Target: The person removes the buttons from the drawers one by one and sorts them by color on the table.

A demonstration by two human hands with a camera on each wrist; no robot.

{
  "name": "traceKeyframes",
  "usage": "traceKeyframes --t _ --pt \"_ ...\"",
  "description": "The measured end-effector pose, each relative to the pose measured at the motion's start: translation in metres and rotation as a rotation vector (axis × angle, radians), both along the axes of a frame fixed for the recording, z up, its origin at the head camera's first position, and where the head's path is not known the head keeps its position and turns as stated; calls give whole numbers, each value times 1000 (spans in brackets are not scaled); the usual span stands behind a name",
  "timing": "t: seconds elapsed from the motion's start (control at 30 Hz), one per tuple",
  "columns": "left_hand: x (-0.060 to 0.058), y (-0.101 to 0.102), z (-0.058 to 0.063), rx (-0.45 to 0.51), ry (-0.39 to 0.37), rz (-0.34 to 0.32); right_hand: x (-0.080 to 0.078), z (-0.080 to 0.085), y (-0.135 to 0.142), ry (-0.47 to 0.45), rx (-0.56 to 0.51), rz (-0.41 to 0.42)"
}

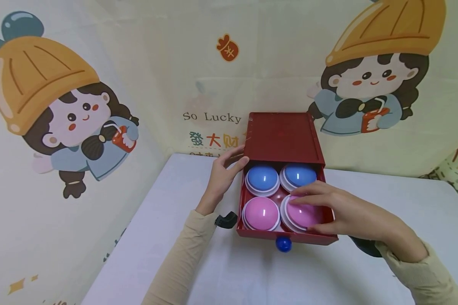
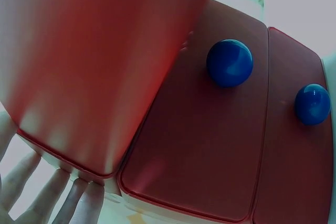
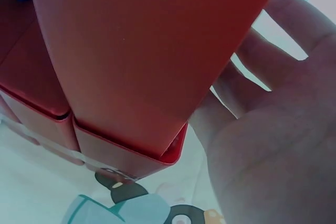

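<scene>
A red drawer cabinet (image 1: 284,137) stands on the table, its top drawer (image 1: 248,233) pulled out. Inside sit two blue dome-topped round buttons (image 1: 263,178) (image 1: 299,174) at the back and a pink one (image 1: 261,214) at the front left, all with white bases. My right hand (image 1: 347,209) grips another pink button (image 1: 302,215) at the front right, fingers over its top and thumb at its near side; the hand covers part of it. My left hand (image 1: 223,178) rests against the cabinet's left side with fingers extended, fingertips at its edge in the left wrist view.
A blue knob (image 1: 283,244) sticks out from the open drawer's front. Below it, the left wrist view shows two closed drawers with blue knobs (image 2: 229,63) (image 2: 313,104). The cabinet stands on a white tabletop (image 1: 198,267), with a printed cloth (image 1: 156,63) behind.
</scene>
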State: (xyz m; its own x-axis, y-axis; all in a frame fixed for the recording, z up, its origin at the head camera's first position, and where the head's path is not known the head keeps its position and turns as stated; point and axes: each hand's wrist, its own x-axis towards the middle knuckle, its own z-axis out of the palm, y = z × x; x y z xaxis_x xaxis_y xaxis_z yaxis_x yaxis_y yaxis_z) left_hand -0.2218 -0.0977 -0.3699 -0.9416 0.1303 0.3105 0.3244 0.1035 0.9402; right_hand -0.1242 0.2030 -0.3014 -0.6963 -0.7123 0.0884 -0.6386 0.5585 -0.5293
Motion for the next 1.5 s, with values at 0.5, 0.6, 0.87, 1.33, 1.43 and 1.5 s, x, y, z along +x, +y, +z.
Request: traceKeyframes --t 0.5,0.6,0.87,1.33,1.43,1.5 --pt "2 2 4 1 8 -2 3 5 4 67 -107 -10" --pt "2 3 5 1 8 -5 4 7 4 92 -126 -4" --pt "4 1 4 -2 10 -2 8 11 5 115 -160 -23" --pt "2 1 4 -4 -10 -4 12 18 13 231 -177 -57" --pt "3 1 5 5 -14 -10 12 21 14 242 -186 -59" --pt "4 1 6 14 -14 -15 13 22 15 250 -192 -57"
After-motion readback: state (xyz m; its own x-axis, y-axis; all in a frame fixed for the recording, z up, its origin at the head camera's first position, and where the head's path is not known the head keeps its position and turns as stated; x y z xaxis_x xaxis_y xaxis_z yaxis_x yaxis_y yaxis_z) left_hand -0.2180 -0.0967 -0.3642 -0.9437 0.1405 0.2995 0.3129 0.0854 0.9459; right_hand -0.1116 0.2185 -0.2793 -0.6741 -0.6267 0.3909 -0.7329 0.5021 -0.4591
